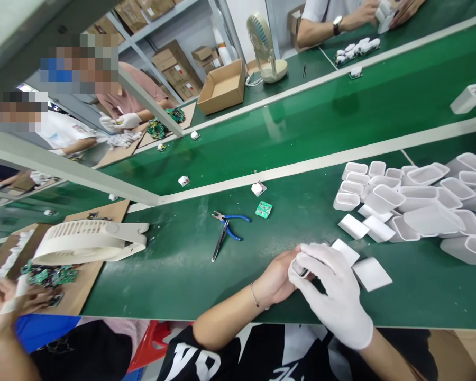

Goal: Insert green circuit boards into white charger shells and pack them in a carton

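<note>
My bare left hand (278, 278), with a thin bracelet at the wrist, is closed around a small white plastic casing (299, 269). My right hand (337, 296), in a white glove, grips the same casing from the other side, fingers over its top. Something dark shows inside the casing's open end; most of its body is hidden by my hands. Loose white casings (373, 274) lie just right of my right hand. Beyond my hands are a green circuit board (264, 210), a small white part on a board (257, 188), blue-handled pliers (235, 218) and tweezers (220, 242).
Many white casings (416, 198) are heaped at the right. A green conveyor belt (301, 135) with a raised pale rail runs behind the table. A white fan (91, 241) lies at left, near a co-worker's hand (8, 301). Other people work across the belt.
</note>
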Tool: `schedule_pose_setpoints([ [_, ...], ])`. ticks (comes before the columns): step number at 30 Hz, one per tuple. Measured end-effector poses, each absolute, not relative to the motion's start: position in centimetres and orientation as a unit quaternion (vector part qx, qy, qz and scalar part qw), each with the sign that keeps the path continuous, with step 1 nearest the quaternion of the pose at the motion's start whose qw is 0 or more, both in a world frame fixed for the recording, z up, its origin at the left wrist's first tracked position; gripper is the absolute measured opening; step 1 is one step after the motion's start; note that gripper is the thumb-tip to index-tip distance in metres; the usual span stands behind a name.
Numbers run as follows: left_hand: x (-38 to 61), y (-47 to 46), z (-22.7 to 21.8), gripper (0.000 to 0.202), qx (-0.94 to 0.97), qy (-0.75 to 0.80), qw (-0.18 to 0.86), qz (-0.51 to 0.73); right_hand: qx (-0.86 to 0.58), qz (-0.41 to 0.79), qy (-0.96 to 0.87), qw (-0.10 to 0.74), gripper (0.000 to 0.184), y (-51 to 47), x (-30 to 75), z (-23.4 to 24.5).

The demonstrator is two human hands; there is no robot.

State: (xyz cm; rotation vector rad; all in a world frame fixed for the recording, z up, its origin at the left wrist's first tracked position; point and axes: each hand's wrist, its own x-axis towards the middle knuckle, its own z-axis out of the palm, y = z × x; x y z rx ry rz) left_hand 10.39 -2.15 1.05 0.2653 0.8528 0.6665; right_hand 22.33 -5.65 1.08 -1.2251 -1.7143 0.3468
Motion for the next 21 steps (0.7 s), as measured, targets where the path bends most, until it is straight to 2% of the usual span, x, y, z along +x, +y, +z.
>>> schedule_pose_setpoints([
  [4, 10.1, -2.8, 1.2, 0.057, 0.299, 0.361, 0.802, 0.371, -0.545, 0.199, -0.643, 0.5, 0.011, -5.1, 22.8, 1.3],
  [7, 9.5, -2.5, 1.3, 0.053, 0.347, 0.301, 0.824, 0.332, -0.522, 0.255, -0.655, 0.484, 0.025, -5.0, 24.0, 1.5],
  [9, 9.2, -2.0, 1.7, 0.045, 0.304, 0.269, 0.861, 0.305, -0.485, 0.295, -0.68, 0.464, 0.034, -5.2, 25.1, 1.4],
  [12, 9.0, -1.1, 2.4, 0.044, 0.207, 0.27, 0.889, 0.308, -0.468, 0.304, -0.685, 0.468, 0.041, -6.0, 26.5, 1.2],
  [14, 8.9, -0.5, 2.7, 0.043, 0.149, 0.294, 0.88, 0.341, -0.484, 0.299, -0.666, 0.483, 0.041, -6.5, 27.1, 0.8],
  [18, 8.6, 0.5, 3.1, 0.021, 0.055, 0.343, 0.846, 0.405, -0.535, 0.236, -0.657, 0.475, 0.036, -7.3, 27.9, 0.1],
  [21, 8.4, 0.8, 3.0, 0.026, 0.005, 0.384, 0.824, 0.416, -0.551, 0.192, -0.666, 0.465, 0.033, -7.5, 28.1, -0.4],
])
